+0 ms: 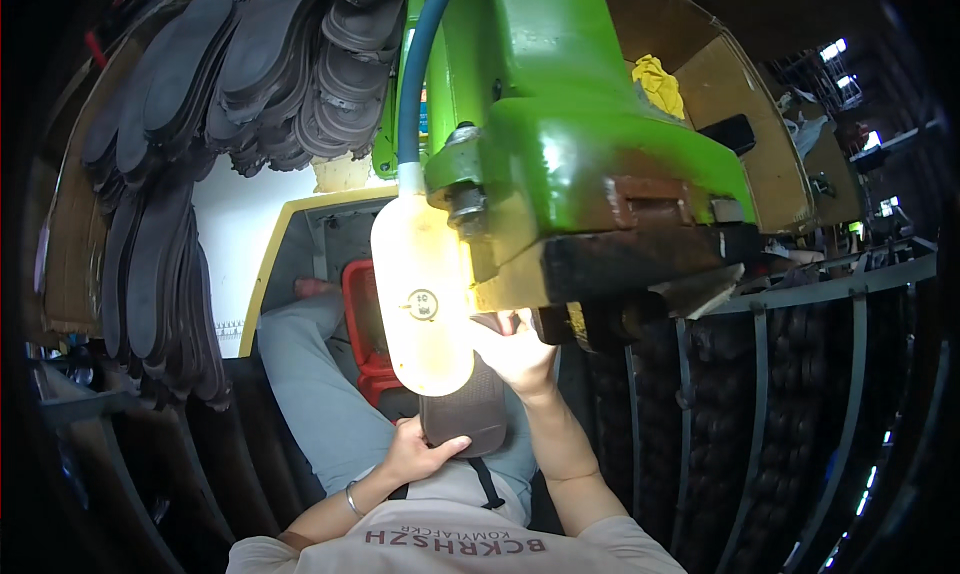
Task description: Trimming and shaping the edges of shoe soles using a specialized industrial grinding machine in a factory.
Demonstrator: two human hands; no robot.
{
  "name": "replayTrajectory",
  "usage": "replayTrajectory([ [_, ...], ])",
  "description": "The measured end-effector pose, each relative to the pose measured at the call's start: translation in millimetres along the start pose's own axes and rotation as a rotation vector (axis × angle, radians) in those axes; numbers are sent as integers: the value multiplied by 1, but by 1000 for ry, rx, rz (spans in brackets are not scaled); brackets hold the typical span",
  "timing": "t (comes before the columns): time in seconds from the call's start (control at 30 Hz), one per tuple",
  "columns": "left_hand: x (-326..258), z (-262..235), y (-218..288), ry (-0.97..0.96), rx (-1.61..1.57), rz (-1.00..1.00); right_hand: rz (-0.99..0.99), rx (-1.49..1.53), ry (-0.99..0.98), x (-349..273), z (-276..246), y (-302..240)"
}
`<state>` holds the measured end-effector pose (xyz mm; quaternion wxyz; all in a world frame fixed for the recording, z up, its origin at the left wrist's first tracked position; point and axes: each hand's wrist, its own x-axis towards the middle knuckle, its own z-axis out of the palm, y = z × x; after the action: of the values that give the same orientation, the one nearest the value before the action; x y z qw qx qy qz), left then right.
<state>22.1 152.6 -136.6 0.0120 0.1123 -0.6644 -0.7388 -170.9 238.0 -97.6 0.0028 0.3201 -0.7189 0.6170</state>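
Observation:
A dark grey shoe sole (pixel 466 406) lies between my hands, below a green machine head (pixel 580 144). My left hand (pixel 425 452) is closed on its near end, the thumb on top and the fingers largely beneath it. Farther up, my right hand (pixel 518 356) grips the sole's right side close under the machine. Its fingertips are partly hidden there by the glare and the machine. A bright elongated lamp (pixel 425 274) on a blue flexible stem (pixel 418 64) covers the sole's far part.
Stacks of dark soles (pixel 260 64) rest at the far left on a white tabletop (pixel 245 219) with a yellow edge. A red basket (pixel 362 314) stands below, beside my leg. At right are a cardboard box (pixel 775 159) holding a yellow cloth (pixel 658 86) and a metal rack (pixel 760 314).

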Motion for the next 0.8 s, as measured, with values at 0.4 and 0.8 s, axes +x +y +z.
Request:
replayTrajectory([
  [0.4, -45, -239, 112, 1377, 1948, 173, 110, 27, 790, 71, -124, -84],
  [0.8, -76, -272, 123, 1134, 1724, 29, 528, 146, 291, 92, 34, 79],
])
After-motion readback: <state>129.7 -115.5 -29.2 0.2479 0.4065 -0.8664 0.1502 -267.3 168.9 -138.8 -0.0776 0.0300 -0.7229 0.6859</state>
